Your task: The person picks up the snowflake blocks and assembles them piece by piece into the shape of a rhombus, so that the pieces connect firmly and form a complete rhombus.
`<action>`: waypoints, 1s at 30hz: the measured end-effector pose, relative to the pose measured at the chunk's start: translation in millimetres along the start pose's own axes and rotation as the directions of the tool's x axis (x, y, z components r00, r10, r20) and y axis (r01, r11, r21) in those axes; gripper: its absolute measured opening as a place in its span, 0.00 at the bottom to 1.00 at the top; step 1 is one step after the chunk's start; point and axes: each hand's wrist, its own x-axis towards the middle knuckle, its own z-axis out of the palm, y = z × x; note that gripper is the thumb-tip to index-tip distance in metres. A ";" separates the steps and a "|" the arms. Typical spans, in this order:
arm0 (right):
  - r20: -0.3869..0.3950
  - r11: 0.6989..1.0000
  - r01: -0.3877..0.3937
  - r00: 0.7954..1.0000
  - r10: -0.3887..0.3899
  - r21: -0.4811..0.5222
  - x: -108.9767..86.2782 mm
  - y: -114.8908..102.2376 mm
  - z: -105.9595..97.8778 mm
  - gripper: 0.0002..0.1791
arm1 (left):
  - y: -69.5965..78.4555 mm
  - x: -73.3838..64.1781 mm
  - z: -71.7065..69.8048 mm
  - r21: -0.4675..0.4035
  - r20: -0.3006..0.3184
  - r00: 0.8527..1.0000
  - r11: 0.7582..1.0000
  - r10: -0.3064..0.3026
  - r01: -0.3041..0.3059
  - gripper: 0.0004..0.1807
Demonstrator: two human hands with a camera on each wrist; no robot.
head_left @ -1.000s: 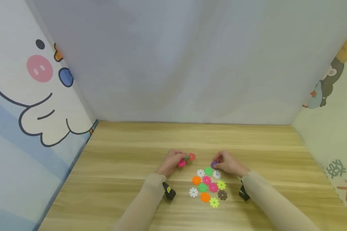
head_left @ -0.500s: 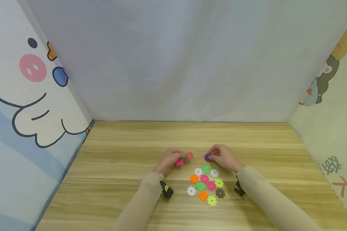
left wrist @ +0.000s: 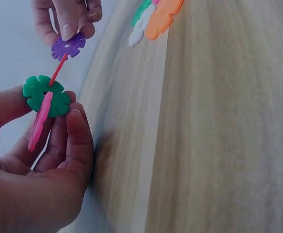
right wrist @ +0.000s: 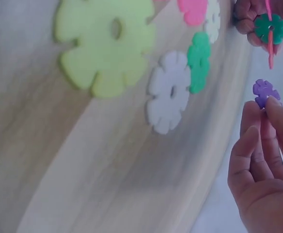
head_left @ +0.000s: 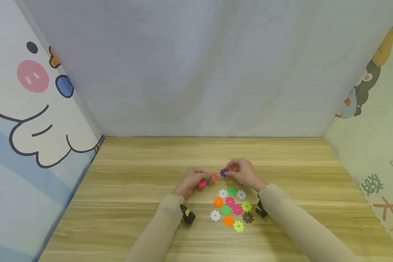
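My left hand (head_left: pixel 190 181) pinches a green notched disc (left wrist: pixel 47 94) between thumb and fingers. A pink disc (left wrist: pixel 40 121) is slotted into one side of it, and a coral-red disc (head_left: pixel 214 177) stands edge-on at the opposite side. Between the right thumb and fingertips is a purple notched disc (head_left: pixel 224 173); that right hand (head_left: pixel 245 174) holds it just right of the coral-red one. In the right wrist view a small gap shows between the purple disc (right wrist: pixel 266 92) and the joined discs. Both hands are above the table.
On the wooden table (head_left: pixel 134 203), several loose notched discs lie flat in a cluster nearer the person, among them a white disc (head_left: pixel 215 215), an orange disc (head_left: pixel 228 220), a brown disc (head_left: pixel 247 217) and a yellow disc (head_left: pixel 238 226). A pale wall (head_left: pixel 196 72) rises behind the table.
My right hand has carried the purple disc up and leftward from beside the cluster toward the joined discs. The left hand keeps its grip and has hardly moved.
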 end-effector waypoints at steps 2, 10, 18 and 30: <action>0.002 1.000 -0.008 1.000 0.008 0.008 -0.1 -1.2 1.6 0.05 | 0.2 -0.7 -0.1 -0.002 0.005 1.000 1.000 0.002 -0.002 0.09; 0.029 0.999 0.002 1.000 -0.003 0.041 -0.5 -6.3 7.6 0.05 | -1.8 0.2 -2.6 -0.005 0.025 1.000 1.000 0.015 -0.015 0.09; 0.022 0.999 0.049 0.999 -0.050 0.012 -0.2 -6.9 7.7 0.05 | -0.8 2.2 -3.4 -0.006 0.031 0.999 1.000 0.017 -0.017 0.09; 0.064 0.995 0.094 0.993 -0.095 0.014 1.3 -6.6 9.6 0.04 | -3.2 4.7 -5.7 -0.008 0.042 0.999 1.000 0.013 -0.012 0.09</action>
